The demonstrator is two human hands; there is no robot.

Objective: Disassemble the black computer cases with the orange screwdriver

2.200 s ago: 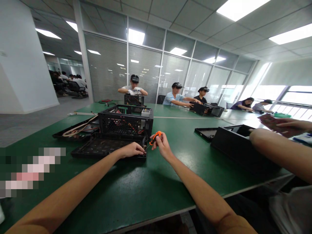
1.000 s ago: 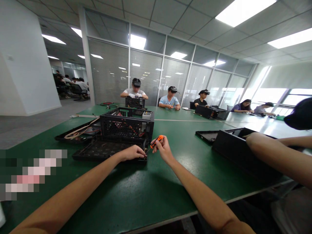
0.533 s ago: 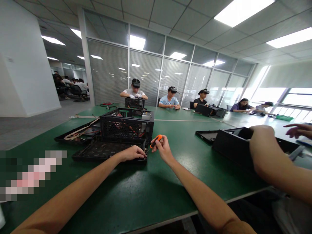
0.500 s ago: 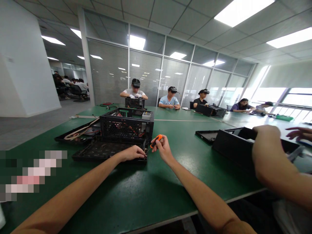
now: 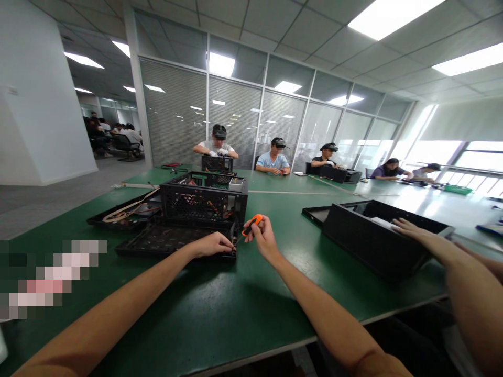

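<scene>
A black perforated computer case (image 5: 204, 199) stands on the green table (image 5: 243, 309), with a flat black panel (image 5: 165, 240) lying in front of it. My right hand (image 5: 262, 236) is closed round an orange-handled screwdriver (image 5: 251, 222), whose tip points down at the panel's near right corner. My left hand (image 5: 214, 243) rests on that same corner with its fingers pinched together beside the tip; what they hold is too small to see.
A co-worker's arm (image 5: 440, 251) reaches into another black case (image 5: 377, 235) at the right. A black tray with cables (image 5: 126, 212) lies left of my case. Several people sit at the table's far side with their own cases.
My hands have stayed at the panel corner with the screwdriver. The co-worker's arm at the right has dropped lower and now reaches into the black case, which sits a little nearer to my case.
</scene>
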